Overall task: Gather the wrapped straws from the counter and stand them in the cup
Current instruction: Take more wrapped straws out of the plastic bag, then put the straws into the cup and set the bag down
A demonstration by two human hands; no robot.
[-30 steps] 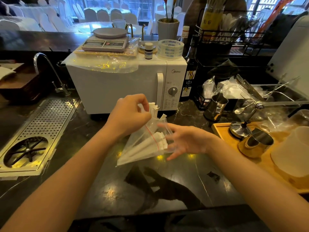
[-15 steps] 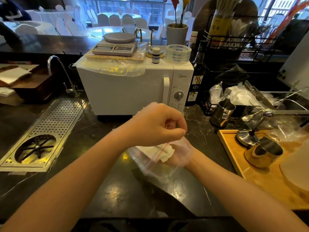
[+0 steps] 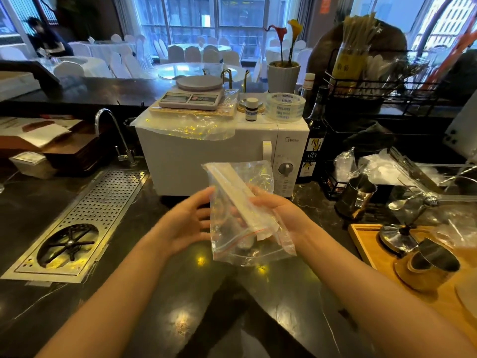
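A clear zip bag (image 3: 232,244) with a red seal line hangs over the dark counter in front of the microwave. Inside it lies a bundle of white wrapped straws (image 3: 233,188), slanting up to the left. My right hand (image 3: 278,215) grips the bag and the straws through the plastic from the right. My left hand (image 3: 188,226) is beside the bag's left edge with fingers spread, touching or nearly touching the plastic. A steel cup (image 3: 357,195) stands to the right, and a second metal cup (image 3: 431,264) sits on the wooden tray.
A white microwave (image 3: 196,161) with a scale on top stands right behind the hands. A perforated drain tray (image 3: 77,223) and a tap (image 3: 113,135) lie to the left. A wooden tray (image 3: 374,251) with metal ware fills the right; a wire rack (image 3: 374,91) holds straws behind.
My left hand was closed over the bag's top half a second ago and has since let go and opened. My right hand has lifted the bag and tipped it upright, straws pointing up-left.
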